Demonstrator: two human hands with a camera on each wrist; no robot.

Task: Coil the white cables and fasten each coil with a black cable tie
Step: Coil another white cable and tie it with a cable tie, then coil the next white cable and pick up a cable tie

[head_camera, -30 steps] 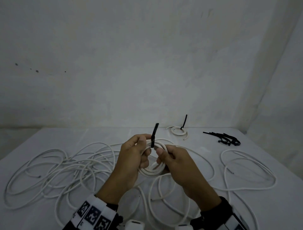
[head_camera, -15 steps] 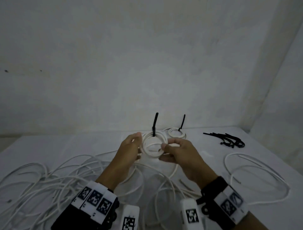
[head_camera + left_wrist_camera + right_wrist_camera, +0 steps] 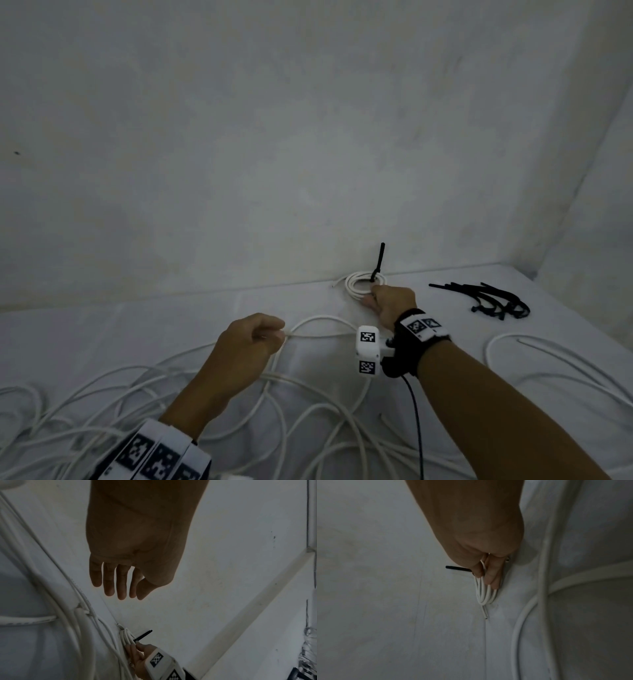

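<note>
Nearest to you, low in the head view, loose white cables (image 3: 284, 407) sprawl over the white table (image 3: 102, 329). Just above them, at centre frame, your left hand (image 3: 251, 342) looks curled beside a cable loop, yet the left wrist view shows its fingers (image 3: 109, 580) hanging straight and spread, gripping nothing. Farther back, right of centre, your right hand (image 3: 390, 303) reaches the tied coil (image 3: 358, 284) at the table's far edge by the wall (image 3: 308, 137). Only the right wrist view reveals the grip: thumb and fingers (image 3: 493, 573) pinch the coil's strands beside the black cable tie (image 3: 458, 568), whose tail sticks out sideways there and stands upright in the head view. To the right, near the far corner, spare black ties (image 3: 493, 299) lie in a heap.
</note>
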